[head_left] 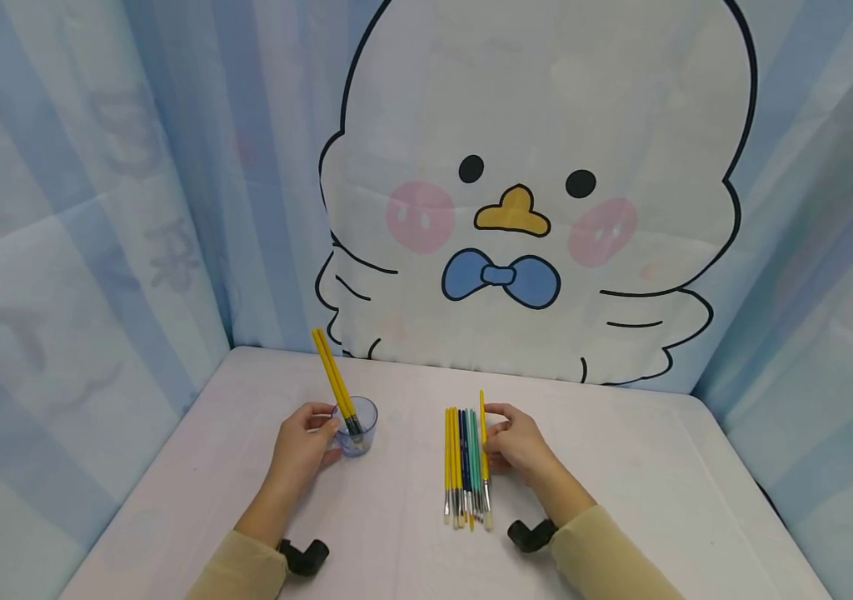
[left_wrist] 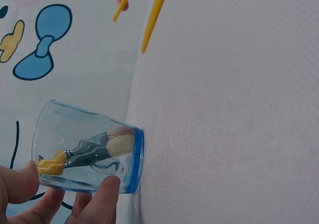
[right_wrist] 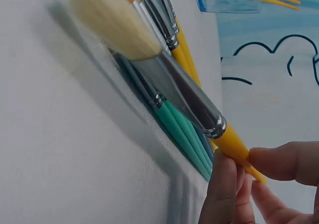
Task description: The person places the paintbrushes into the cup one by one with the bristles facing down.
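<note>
My left hand (head_left: 305, 442) grips a clear blue-tinted cup (head_left: 356, 426) on the white table (head_left: 621, 492); its fingers (left_wrist: 102, 196) curl round the cup (left_wrist: 87, 152). Two yellow-handled brushes (head_left: 335, 382) stand in the cup, bristles down (left_wrist: 117, 143). My right hand (head_left: 514, 440) pinches a yellow-handled brush (head_left: 483, 433) at the right edge of a row of several yellow, blue and teal brushes (head_left: 462, 467) lying side by side. In the right wrist view the fingers (right_wrist: 279, 162) hold the yellow handle (right_wrist: 234, 147) just behind the metal ferrule, its wide pale bristles (right_wrist: 112, 27) raised over the others.
A printed backdrop with a cartoon bird (head_left: 516, 208) hangs behind the table. Blue striped curtains (head_left: 59, 208) close both sides. Black wrist camera mounts (head_left: 305, 557) sit at both wrists.
</note>
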`<state>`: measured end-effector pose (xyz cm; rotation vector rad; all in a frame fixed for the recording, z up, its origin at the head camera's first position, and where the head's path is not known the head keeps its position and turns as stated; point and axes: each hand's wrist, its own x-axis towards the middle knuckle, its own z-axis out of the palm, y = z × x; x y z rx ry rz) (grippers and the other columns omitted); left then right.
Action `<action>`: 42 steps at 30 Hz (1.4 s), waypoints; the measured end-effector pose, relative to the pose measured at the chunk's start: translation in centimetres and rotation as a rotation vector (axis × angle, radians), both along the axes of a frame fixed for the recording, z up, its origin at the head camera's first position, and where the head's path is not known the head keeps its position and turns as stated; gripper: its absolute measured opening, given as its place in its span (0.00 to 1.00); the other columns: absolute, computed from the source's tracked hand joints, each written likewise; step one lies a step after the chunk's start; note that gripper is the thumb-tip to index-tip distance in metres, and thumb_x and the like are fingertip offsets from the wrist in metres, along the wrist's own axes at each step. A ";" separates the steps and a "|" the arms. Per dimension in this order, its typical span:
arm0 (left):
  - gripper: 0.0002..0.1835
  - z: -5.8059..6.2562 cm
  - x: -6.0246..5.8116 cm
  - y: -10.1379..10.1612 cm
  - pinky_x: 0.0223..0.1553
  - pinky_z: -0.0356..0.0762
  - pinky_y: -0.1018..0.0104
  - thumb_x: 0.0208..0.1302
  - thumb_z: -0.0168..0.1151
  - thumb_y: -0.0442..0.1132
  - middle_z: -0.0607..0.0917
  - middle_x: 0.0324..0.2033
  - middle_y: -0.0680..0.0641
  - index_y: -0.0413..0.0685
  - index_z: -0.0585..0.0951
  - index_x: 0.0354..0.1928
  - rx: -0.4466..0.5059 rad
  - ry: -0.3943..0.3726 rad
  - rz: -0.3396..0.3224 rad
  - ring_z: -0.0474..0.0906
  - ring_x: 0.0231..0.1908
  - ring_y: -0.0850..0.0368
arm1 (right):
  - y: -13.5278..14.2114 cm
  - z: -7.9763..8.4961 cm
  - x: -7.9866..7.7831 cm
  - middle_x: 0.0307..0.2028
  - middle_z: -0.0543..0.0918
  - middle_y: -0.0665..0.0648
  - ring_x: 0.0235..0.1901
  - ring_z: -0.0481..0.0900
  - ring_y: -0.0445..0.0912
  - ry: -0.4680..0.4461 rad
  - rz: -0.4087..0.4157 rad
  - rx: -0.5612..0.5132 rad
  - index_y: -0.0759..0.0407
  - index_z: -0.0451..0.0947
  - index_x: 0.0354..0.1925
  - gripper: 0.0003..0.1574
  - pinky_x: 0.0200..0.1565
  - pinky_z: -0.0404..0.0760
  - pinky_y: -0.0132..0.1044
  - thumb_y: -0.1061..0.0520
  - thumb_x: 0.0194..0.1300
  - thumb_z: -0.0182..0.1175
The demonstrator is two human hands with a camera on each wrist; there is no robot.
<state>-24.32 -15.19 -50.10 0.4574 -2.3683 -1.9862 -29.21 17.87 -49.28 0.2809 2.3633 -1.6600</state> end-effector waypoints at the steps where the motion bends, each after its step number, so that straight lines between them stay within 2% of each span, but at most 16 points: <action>1: 0.18 0.0 0.0 0.0 0.52 0.93 0.52 0.81 0.59 0.37 0.77 0.61 0.34 0.44 0.77 0.68 -0.002 0.001 0.001 0.81 0.56 0.40 | -0.1 0.1 0.1 0.38 0.78 0.56 0.26 0.78 0.46 0.010 -0.001 -0.017 0.53 0.72 0.74 0.47 0.28 0.88 0.35 0.75 0.58 0.66; 7: 0.18 -0.1 -0.1 0.2 0.53 0.93 0.53 0.81 0.59 0.37 0.77 0.61 0.35 0.45 0.77 0.68 -0.010 -0.017 0.009 0.81 0.56 0.41 | -1.2 0.3 0.4 0.39 0.78 0.56 0.34 0.80 0.47 0.067 -0.017 -0.084 0.51 0.71 0.76 0.47 0.32 0.90 0.36 0.74 0.62 0.66; 14: 0.18 -0.1 -0.3 0.3 0.53 0.93 0.53 0.81 0.59 0.38 0.78 0.62 0.35 0.46 0.77 0.68 -0.023 -0.025 0.013 0.81 0.58 0.40 | -2.6 0.7 0.4 0.43 0.78 0.58 0.37 0.80 0.48 0.143 -0.039 -0.108 0.47 0.72 0.76 0.48 0.35 0.91 0.36 0.73 0.62 0.67; 24: 0.18 0.1 -0.2 0.3 0.52 0.93 0.54 0.81 0.59 0.37 0.78 0.62 0.35 0.45 0.77 0.69 -0.025 -0.036 0.007 0.81 0.57 0.41 | -4.4 1.6 0.6 0.44 0.77 0.60 0.31 0.79 0.46 0.273 -0.015 -0.228 0.50 0.72 0.76 0.48 0.32 0.88 0.33 0.76 0.61 0.64; 33: 0.18 0.3 0.0 0.1 0.53 0.93 0.53 0.81 0.59 0.36 0.77 0.62 0.33 0.43 0.77 0.68 0.001 -0.041 0.001 0.81 0.57 0.40 | -6.5 2.6 0.5 0.44 0.77 0.59 0.32 0.81 0.45 0.347 -0.043 -0.278 0.50 0.71 0.76 0.46 0.35 0.91 0.34 0.76 0.64 0.64; 42: 0.18 0.2 -0.2 0.0 0.53 0.93 0.54 0.82 0.59 0.37 0.77 0.62 0.35 0.45 0.76 0.69 0.017 -0.064 0.006 0.81 0.58 0.41 | -8.6 3.7 0.3 0.45 0.76 0.59 0.34 0.81 0.45 0.440 -0.030 -0.355 0.54 0.69 0.76 0.46 0.39 0.92 0.35 0.77 0.65 0.62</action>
